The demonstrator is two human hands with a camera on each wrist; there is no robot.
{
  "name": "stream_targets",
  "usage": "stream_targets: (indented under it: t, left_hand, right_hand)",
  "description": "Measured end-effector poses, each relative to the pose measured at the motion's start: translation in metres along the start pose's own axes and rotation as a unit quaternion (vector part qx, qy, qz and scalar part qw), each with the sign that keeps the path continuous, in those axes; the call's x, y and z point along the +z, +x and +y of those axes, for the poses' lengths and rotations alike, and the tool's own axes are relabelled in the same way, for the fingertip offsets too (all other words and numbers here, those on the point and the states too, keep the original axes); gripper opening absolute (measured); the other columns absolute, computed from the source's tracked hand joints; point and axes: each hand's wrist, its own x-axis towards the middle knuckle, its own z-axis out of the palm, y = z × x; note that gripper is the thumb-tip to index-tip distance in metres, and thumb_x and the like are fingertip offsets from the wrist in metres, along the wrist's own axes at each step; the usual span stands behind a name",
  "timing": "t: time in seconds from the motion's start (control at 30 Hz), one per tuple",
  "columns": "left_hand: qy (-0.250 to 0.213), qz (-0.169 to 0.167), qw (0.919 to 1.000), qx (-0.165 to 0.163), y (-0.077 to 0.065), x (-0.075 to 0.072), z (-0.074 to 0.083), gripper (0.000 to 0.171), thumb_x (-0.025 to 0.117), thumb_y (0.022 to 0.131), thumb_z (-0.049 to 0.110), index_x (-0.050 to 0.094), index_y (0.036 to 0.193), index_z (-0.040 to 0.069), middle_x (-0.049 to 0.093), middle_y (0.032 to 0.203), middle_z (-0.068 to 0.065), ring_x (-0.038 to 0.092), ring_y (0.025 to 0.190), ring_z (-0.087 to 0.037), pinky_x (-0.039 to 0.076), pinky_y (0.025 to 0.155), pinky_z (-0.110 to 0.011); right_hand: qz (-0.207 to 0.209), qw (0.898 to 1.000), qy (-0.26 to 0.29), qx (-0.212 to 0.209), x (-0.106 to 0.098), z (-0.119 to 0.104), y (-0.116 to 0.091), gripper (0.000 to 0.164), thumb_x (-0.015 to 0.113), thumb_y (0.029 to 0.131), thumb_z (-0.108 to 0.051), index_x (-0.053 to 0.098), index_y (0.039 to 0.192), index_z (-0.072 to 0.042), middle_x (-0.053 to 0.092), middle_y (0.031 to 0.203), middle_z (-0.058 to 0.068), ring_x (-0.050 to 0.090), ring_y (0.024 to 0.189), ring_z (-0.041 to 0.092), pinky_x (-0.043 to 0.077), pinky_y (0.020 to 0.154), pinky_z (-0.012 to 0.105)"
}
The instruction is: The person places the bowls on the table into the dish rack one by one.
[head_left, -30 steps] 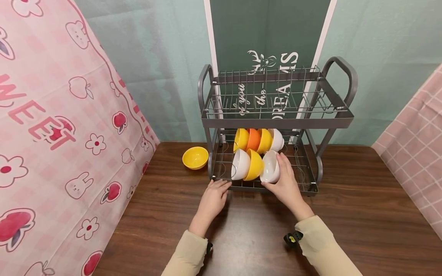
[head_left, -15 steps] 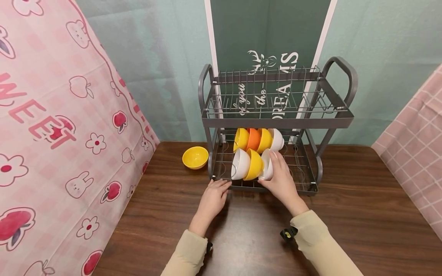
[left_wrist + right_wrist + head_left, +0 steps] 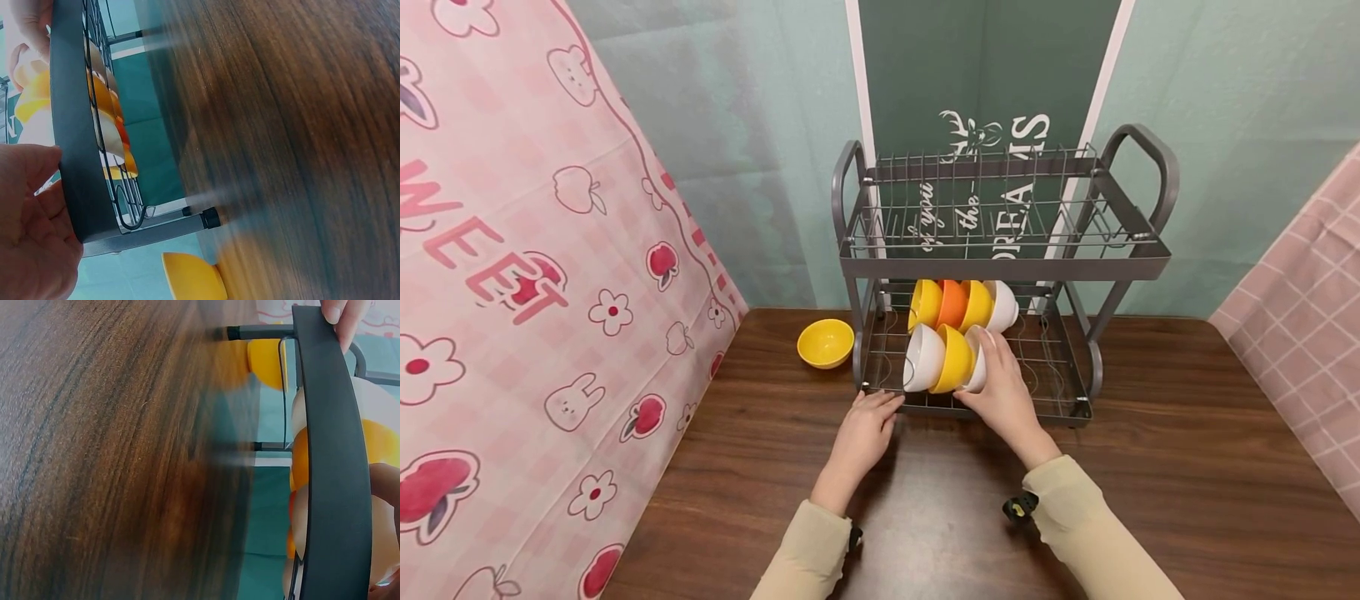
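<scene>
My right hand [image 3: 1002, 392] grips a white bowl [image 3: 976, 380] that stands on its side on the lower tier of a dark grey dish rack [image 3: 1000, 268]. The bowl sits right up against a yellow bowl [image 3: 955, 360], and another white bowl [image 3: 923, 360] leads this front row on the left. The palm and fingers cover much of the held bowl. At the rack's front left corner, my left hand [image 3: 867, 429] holds the lower front rail [image 3: 78, 125], thumb at its edge and fingers behind it.
Behind the front row stands a second row with yellow, orange [image 3: 952, 303] and white [image 3: 1002, 306] bowls on edge. The rack's wire upper tier [image 3: 985, 204] hangs over them. A yellow bowl [image 3: 825, 343] lies upright on the wooden table [image 3: 737, 467], left of the rack.
My right hand has moved left with the white bowl, from beside the yellow bowl to close against it. My left hand has stayed on the rack's front rail.
</scene>
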Motion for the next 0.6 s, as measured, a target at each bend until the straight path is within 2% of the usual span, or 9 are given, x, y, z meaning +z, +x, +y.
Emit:
stream_targets:
  t: [0.2,0.6]
  left_hand:
    - [0.004,0.001,1.0,0.0,0.0004,0.0015,-0.0009,0.031,0.063,0.086,0.011,0.066,0.117,0.015,0.065,0.118,-0.002,0.058,0.115,-0.02,0.037,0.105,-0.046]
    - [-0.002,0.001,1.0,0.001,0.0003,0.0001,0.0007,0.031,0.063,0.086,0.01,0.066,0.116,0.014,0.066,0.117,-0.003,0.058,0.114,-0.02,0.036,0.105,-0.047]
  right_hand:
    - [-0.002,1.0,0.008,0.008,0.0012,0.0026,-0.0002,0.107,0.086,0.062,-0.019,0.02,0.146,-0.015,0.02,0.15,0.015,0.028,0.132,0.038,0.034,0.1,0.061]
    - [0.0,1.0,0.011,-0.005,0.0053,0.0051,-0.0004,0.107,0.086,0.061,-0.019,0.021,0.146,-0.018,0.019,0.15,0.014,0.03,0.131,0.037,0.035,0.1,0.059]
